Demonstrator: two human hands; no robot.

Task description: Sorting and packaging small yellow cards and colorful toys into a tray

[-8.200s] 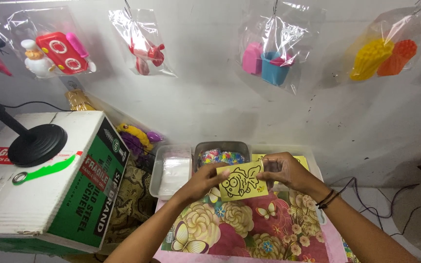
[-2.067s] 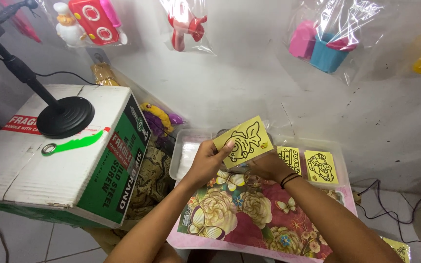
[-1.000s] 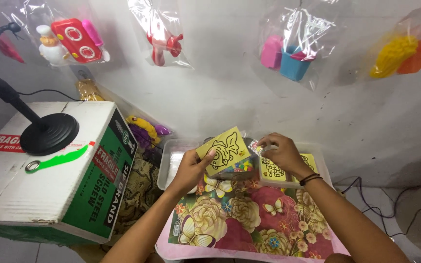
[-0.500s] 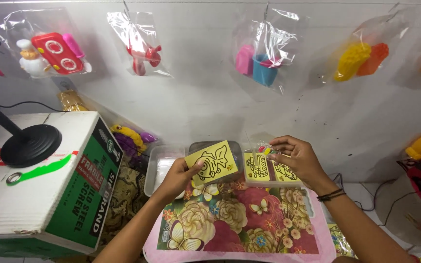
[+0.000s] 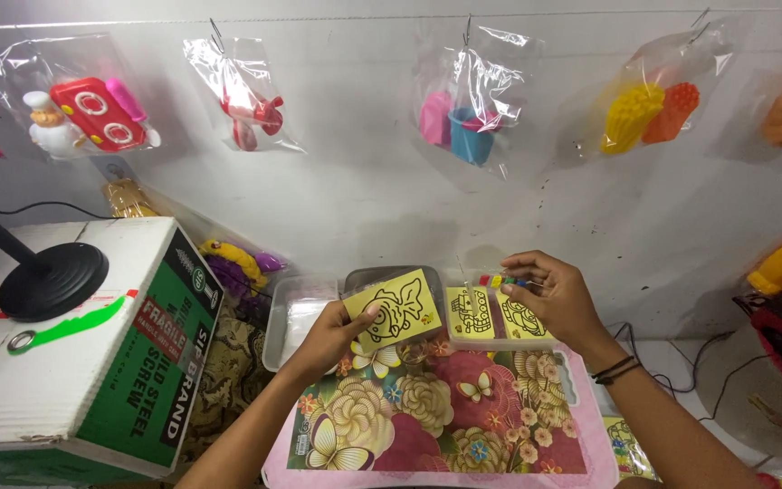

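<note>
Well left of the hands sits a cardboard box (image 5: 92, 353) with a black round stand base (image 5: 52, 281) on top. The left hand (image 5: 332, 335) pinches a yellow card (image 5: 394, 310) by its lower corner, thumb on the face — tilted, lifted above the floral mat (image 5: 436, 417). Just right, 2 more yellow cards (image 5: 495, 315) lie flat under the right hand (image 5: 549, 299), whose fingertips pinch a small bundle of coloured tubes (image 5: 500, 282).

yellow picture cards (image 5: 395, 311): 3 (1 held, 2 lying flat) | hanging clear toy bags (image 5: 472, 95): 5 | hands: 2 | clear trays (image 5: 275, 330): 2 | cardboard box (image 5: 92, 362): 1 | floral mat (image 5: 445, 421): 1
</note>
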